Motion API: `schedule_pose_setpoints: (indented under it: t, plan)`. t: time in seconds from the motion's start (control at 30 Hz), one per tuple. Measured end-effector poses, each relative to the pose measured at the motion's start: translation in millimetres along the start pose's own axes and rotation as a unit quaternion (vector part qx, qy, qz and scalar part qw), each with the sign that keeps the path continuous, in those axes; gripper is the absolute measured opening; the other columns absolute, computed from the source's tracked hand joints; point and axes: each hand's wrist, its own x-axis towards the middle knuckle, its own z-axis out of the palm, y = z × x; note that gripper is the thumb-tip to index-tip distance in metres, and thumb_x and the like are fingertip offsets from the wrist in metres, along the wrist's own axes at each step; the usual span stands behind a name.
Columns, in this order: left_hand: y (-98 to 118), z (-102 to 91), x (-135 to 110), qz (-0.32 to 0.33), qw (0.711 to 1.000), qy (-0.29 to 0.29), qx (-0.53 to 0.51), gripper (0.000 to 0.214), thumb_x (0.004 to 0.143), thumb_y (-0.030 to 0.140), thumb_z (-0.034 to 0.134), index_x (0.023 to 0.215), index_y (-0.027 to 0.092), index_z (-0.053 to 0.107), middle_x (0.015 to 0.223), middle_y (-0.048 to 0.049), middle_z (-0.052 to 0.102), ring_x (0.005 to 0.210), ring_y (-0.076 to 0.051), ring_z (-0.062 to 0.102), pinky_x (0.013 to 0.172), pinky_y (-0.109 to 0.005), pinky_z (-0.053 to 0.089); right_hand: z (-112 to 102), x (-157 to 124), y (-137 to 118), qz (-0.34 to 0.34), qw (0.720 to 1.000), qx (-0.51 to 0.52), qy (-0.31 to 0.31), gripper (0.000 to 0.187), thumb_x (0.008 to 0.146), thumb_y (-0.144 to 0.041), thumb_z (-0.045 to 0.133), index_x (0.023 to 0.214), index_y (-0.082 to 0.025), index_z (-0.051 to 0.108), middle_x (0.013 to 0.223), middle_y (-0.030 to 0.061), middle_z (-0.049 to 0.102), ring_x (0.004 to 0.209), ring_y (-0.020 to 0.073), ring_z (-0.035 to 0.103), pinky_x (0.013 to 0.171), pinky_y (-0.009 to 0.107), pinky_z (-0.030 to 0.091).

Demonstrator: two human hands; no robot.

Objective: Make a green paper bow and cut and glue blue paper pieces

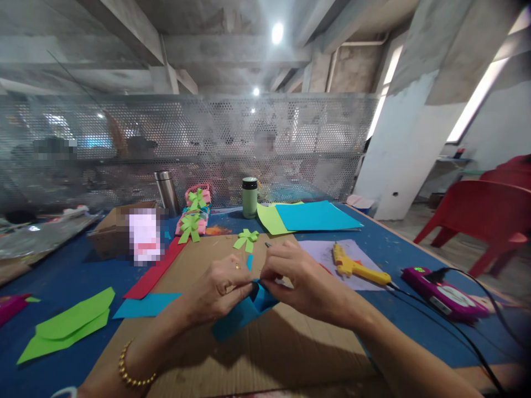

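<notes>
Between both hands, above a cardboard sheet, is a piece of blue paper that bends into a curl at its upper edge. My left hand pinches the paper's top left part, fingers closed. From the other side my right hand grips the curled edge near its fingertips. Parts of the paper are hidden behind the fingers. Just beyond the hands lies a green paper bow. A blue paper strip rests by my left forearm, with a red paper strip behind it.
At right, a yellow glue gun lies on lilac paper, its cord running towards a purple power strip. Green paper lies left. Behind stand a green bottle, a steel flask, a cardboard box and blue sheets.
</notes>
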Motion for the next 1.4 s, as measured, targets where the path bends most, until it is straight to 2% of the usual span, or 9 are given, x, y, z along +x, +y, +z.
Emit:
schedule_pose_setpoints:
  t: [0.23, 0.43, 0.7, 0.8, 0.93, 1.0, 1.13, 1.23, 1.4]
  plan:
    - [1, -0.7, 1, -0.006, 1.000, -0.011, 0.000, 0.037, 0.099, 0.020, 0.049, 0.062, 0.017, 0.044, 0.058, 0.0035, 0.042, 0.062, -0.011, 0.039, 0.066, -0.026, 0.033, 1, -1, 5, 0.009, 1.000, -0.005, -0.018, 0.014, 0.091, -0.009, 0.062, 0.081, -0.017, 0.063, 0.082, 0.0010, 0.063, 0.080, 0.0149, 0.055, 0.077, 0.030, 0.037]
    - [0, -0.3, 1, 0.006, 1.000, -0.008, -0.004, 0.031, 0.096, 0.016, 0.052, 0.065, 0.017, 0.049, 0.061, 0.0037, 0.045, 0.064, -0.012, 0.041, 0.067, -0.026, 0.033, 0, -2, 7, 0.014, 1.000, 0.004, -0.027, 0.010, 0.087, -0.008, 0.066, 0.084, -0.018, 0.065, 0.085, 0.0002, 0.063, 0.081, 0.0141, 0.055, 0.076, 0.029, 0.036]
    - [2, 1.4, 1, -0.003, 0.999, -0.030, -0.023, 0.037, 0.098, 0.016, 0.049, 0.063, 0.018, 0.037, 0.059, 0.0048, 0.038, 0.061, -0.011, 0.036, 0.066, -0.026, 0.032, 1, 1, 1, 0.011, 0.999, -0.003, -0.045, 0.018, 0.079, -0.002, 0.064, 0.075, -0.018, 0.056, 0.079, -0.0010, 0.059, 0.078, 0.0144, 0.051, 0.073, 0.028, 0.034]
    - [0, 1.5, 0, -0.013, 0.999, -0.033, -0.019, 0.038, 0.099, 0.019, 0.049, 0.062, 0.017, 0.040, 0.059, 0.0042, 0.040, 0.062, -0.011, 0.038, 0.066, -0.026, 0.032, 1, 0, 3, 0.012, 0.999, -0.015, -0.039, 0.018, 0.084, -0.004, 0.065, 0.075, -0.017, 0.056, 0.078, -0.0011, 0.059, 0.077, 0.0139, 0.051, 0.074, 0.029, 0.034]
    - [-5, -0.8, -2, -0.037, 0.999, -0.033, -0.005, 0.034, 0.100, 0.023, 0.047, 0.067, 0.017, 0.054, 0.064, 0.0007, 0.052, 0.069, -0.013, 0.046, 0.066, -0.027, 0.033, -5, -3, 9, 0.021, 0.999, -0.014, -0.022, 0.015, 0.090, -0.012, 0.066, 0.076, -0.017, 0.061, 0.078, -0.0002, 0.059, 0.076, 0.0135, 0.051, 0.072, 0.029, 0.034]
    - [-7, -2.3, -2, -0.042, 0.999, -0.024, 0.001, 0.035, 0.100, 0.024, 0.047, 0.067, 0.016, 0.057, 0.063, 0.0001, 0.054, 0.068, -0.014, 0.047, 0.066, -0.027, 0.034, -9, -5, 12, 0.019, 0.999, 0.003, -0.025, 0.014, 0.093, -0.016, 0.064, 0.080, -0.017, 0.063, 0.080, 0.0004, 0.060, 0.078, 0.0136, 0.052, 0.071, 0.028, 0.035]
    - [-7, -3.7, -2, -0.037, 0.999, -0.012, 0.018, 0.038, 0.101, 0.026, 0.045, 0.066, 0.017, 0.059, 0.060, 0.0005, 0.051, 0.065, -0.013, 0.046, 0.065, -0.027, 0.035, -12, -6, 14, 0.031, 0.999, 0.020, -0.009, 0.012, 0.097, -0.017, 0.060, 0.087, -0.018, 0.067, 0.083, 0.0014, 0.063, 0.081, 0.0137, 0.055, 0.074, 0.029, 0.038]
    - [-6, -3.4, -1, -0.023, 1.000, -0.007, 0.019, 0.038, 0.101, 0.025, 0.045, 0.066, 0.017, 0.058, 0.062, 0.0004, 0.052, 0.065, -0.013, 0.046, 0.065, -0.027, 0.036, -9, -6, 12, 0.031, 0.999, 0.015, -0.010, 0.007, 0.094, -0.017, 0.063, 0.090, -0.018, 0.068, 0.085, 0.0021, 0.064, 0.083, 0.0148, 0.055, 0.075, 0.029, 0.039]
    - [-4, -1.1, 0, -0.007, 1.000, -0.018, 0.010, 0.035, 0.098, 0.019, 0.048, 0.063, 0.017, 0.048, 0.058, 0.0033, 0.044, 0.063, -0.012, 0.040, 0.065, -0.026, 0.034, -1, -2, 7, 0.004, 1.000, -0.003, -0.009, 0.007, 0.090, -0.013, 0.064, 0.085, -0.017, 0.066, 0.084, 0.0023, 0.062, 0.082, 0.0158, 0.054, 0.077, 0.031, 0.039]
